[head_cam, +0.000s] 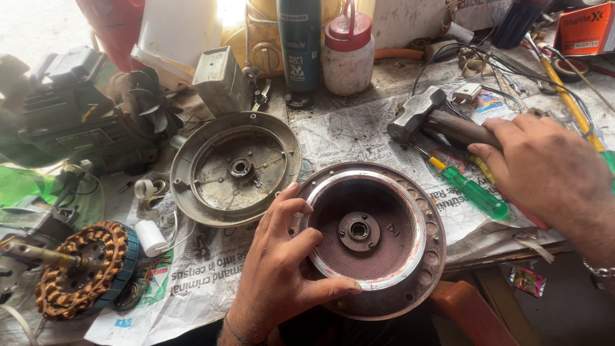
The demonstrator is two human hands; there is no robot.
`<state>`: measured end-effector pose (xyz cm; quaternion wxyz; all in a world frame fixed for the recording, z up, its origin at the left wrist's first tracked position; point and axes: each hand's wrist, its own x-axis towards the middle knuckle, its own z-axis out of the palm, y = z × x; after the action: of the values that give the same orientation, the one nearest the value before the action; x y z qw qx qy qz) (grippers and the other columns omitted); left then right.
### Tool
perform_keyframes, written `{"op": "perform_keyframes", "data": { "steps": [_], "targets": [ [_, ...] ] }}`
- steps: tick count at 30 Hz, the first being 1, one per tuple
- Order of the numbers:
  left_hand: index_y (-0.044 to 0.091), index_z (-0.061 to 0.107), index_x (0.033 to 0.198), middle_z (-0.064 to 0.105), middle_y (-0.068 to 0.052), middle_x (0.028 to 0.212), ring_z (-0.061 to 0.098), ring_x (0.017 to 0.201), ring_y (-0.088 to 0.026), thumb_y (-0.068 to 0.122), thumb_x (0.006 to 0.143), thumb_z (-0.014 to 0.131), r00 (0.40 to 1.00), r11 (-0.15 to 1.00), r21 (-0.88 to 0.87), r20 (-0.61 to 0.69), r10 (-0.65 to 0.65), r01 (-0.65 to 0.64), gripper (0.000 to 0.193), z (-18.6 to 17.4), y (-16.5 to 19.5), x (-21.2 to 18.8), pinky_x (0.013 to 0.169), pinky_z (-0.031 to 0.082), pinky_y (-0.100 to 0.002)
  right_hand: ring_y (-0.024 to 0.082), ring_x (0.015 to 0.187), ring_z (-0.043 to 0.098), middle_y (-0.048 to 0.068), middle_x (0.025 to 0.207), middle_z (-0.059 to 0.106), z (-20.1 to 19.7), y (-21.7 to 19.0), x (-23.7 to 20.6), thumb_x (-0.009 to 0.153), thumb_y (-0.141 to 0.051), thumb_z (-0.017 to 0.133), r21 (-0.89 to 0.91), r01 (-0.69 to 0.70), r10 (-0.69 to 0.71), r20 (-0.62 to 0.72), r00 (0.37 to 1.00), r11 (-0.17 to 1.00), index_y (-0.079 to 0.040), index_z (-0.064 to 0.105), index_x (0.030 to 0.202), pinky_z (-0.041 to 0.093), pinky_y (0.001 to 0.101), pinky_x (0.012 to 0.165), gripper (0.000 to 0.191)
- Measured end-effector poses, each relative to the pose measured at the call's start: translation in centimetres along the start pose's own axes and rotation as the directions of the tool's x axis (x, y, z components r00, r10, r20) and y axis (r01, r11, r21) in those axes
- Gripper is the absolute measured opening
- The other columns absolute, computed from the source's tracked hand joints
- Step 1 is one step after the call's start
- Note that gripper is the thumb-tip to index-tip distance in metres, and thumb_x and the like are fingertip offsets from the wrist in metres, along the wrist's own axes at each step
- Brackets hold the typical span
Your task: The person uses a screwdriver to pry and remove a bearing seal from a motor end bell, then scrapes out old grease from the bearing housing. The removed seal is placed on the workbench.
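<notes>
Hands work around the rusty motor housing [371, 240]: left hand [282, 269] grips its rim to steady it, right hand [544, 170] grasps the hammer [442, 122] just beyond, best swung squarely.

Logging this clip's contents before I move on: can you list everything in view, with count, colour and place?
rotor housing: 1, rusty brown with silver ring, front centre
end cover: 1, grey, left of the housing
copper winding: 1, copper and blue, far left
hammer: 1, grey head, dark handle, right
screwdriver: 1, green handle, under the hammer
spray can: 1, dark teal, back centre
jar: 1, white with red lid, beside the can
newspaper: several sheets, covering the bench
left hand: on the housing's rim
right hand: gripping the hammer handle
</notes>
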<state>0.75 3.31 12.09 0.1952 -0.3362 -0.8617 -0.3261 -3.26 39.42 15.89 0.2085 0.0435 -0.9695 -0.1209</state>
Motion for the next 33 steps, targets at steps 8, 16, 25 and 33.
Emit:
{"op": "perform_keyframes", "data": {
  "steps": [8, 16, 25, 33],
  "targets": [
    [0.004, 0.072, 0.085, 0.055, -0.018, 0.128, 0.045, 0.144, -0.049, 0.064, 0.063, 0.09, 1.0, 1.0, -0.031, -0.004, -0.006, 0.006, 0.066, -0.4, 0.0, -0.1, 0.114, 0.042, -0.059, 0.033, 0.083, 0.069, 0.019, 0.088, 0.07, 7.5, 6.6, 1.4, 0.108, -0.04, 0.068, 0.057, -0.144, 0.149, -0.09, 0.985, 0.988, -0.005, 0.076, 0.119, 0.057, 0.0454, 0.08, 0.037],
    [0.005, 0.07, 0.084, 0.055, -0.019, 0.13, 0.047, 0.143, -0.047, 0.063, 0.062, 0.091, 1.0, 1.0, -0.022, -0.006, -0.004, 0.004, 0.065, -0.4, -0.2, -0.2, 0.115, 0.042, -0.056, 0.033, 0.083, 0.068, 0.025, 0.102, 0.067, 14.0, 11.0, 2.9, 0.104, -0.032, 0.081, 0.088, -0.201, 0.217, -0.252, 0.943, 0.976, 0.001, 0.069, 0.115, 0.057, 0.042, 0.075, 0.037],
    [0.004, 0.07, 0.086, 0.054, -0.021, 0.133, 0.05, 0.14, -0.045, 0.063, 0.064, 0.09, 1.0, 1.0, -0.018, -0.024, 0.014, -0.014, 0.067, -0.2, -0.3, -0.2, 0.114, 0.043, -0.054, 0.027, 0.1, 0.077, 0.009, 0.115, 0.079, 2.5, 1.6, 5.2, 0.098, -0.045, 0.068, 0.122, -0.168, 0.097, 0.448, 0.889, 0.978, -0.018, 0.076, 0.125, 0.059, 0.0399, 0.094, 0.039],
    [0.004, 0.07, 0.087, 0.057, -0.019, 0.133, 0.06, 0.128, -0.038, 0.063, 0.065, 0.09, 1.0, 0.996, -0.084, -0.018, -0.022, 0.02, 0.066, -0.5, -0.2, -0.5, 0.108, 0.051, -0.05, 0.03, 0.117, 0.069, 0.013, 0.128, 0.068, 4.4, 1.2, 7.0, 0.094, -0.047, 0.067, -0.02, -0.047, 0.051, 0.441, 0.896, 0.999, -0.017, 0.06, 0.144, 0.056, 0.0438, 0.101, 0.058]
  ]
}}
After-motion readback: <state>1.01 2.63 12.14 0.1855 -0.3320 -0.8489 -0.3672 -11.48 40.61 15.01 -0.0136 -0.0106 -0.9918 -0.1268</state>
